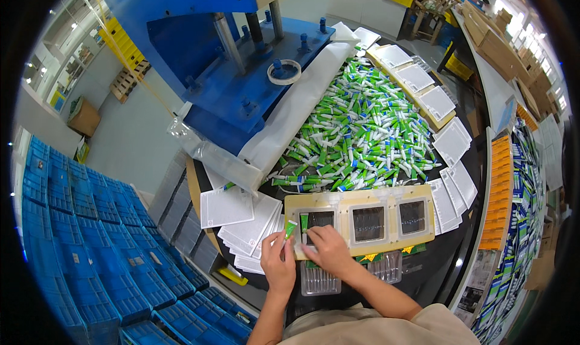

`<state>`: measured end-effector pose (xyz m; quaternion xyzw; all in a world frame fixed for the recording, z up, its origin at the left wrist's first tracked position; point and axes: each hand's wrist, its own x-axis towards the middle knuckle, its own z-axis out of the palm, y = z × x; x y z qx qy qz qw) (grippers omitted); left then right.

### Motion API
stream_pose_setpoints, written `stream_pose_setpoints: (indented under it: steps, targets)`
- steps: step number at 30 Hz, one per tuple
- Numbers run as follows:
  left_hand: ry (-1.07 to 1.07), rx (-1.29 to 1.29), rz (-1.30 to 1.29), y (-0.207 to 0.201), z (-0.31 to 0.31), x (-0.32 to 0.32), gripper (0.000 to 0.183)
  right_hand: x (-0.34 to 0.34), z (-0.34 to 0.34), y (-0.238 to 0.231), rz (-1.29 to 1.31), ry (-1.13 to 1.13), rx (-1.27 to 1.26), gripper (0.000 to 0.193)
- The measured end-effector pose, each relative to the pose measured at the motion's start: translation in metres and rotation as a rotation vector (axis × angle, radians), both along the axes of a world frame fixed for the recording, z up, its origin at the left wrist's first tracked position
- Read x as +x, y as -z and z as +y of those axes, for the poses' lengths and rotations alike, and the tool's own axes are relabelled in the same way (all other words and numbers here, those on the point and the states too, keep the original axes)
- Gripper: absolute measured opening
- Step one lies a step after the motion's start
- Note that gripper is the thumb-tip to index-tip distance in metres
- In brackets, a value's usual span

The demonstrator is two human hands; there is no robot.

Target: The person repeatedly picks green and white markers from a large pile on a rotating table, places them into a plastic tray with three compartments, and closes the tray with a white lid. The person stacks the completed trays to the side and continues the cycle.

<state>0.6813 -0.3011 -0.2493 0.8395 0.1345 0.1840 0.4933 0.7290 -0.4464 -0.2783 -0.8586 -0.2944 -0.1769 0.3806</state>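
Note:
A small green-and-white tube (pixel 290 228) is pinched upright in my left hand (pixel 279 265), at the left end of a yellow-framed tray (pixel 392 197) with three square windows. My right hand (pixel 328 249) reaches over that tray's left window, its fingertips closed at the lower end of another green tube (pixel 304 219). This second tube stands along the left side of the window, partly covered by my fingers. Clear plastic lies in the windows; the middle (pixel 368 223) and right ones show no tubes. Behind the tray spreads a large heap of green, white and blue tubes (pixel 368 127).
A blue press (pixel 223 85) stands at the back left. White printed cards (pixel 228 208) lie left and right of the tray. Clear ribbed blisters (pixel 321 281) sit nearest me. A second framed tray (pixel 403 67) holds cards at the far right. Blue crates (pixel 78 254) stack at left.

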Motion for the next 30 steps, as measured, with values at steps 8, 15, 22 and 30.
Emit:
stream_pose_setpoints:
  steps: [8, 15, 22, 30]
  targets:
    - [0.159, 0.596, -0.343, 0.035, -0.026, 0.013, 0.022, 0.146, -0.017, 0.013, 0.207, 0.217, -0.466, 0.019]
    - [0.144, 0.738, -0.149, 0.047, -0.029, 0.01, 0.024, 0.115, -0.035, 0.0, 0.085, 0.283, -0.287, 0.014]
    - [0.36, 0.74, -0.171, 0.045, -0.013, 0.0, 0.032, -0.006, -0.044, -0.016, 0.227, 0.199, -0.061, 0.021]
    - [0.39, 0.605, -0.161, 0.054, -0.01, 0.0, 0.035, -0.004, -0.009, 0.017, 0.245, 0.234, -0.088, 0.018]
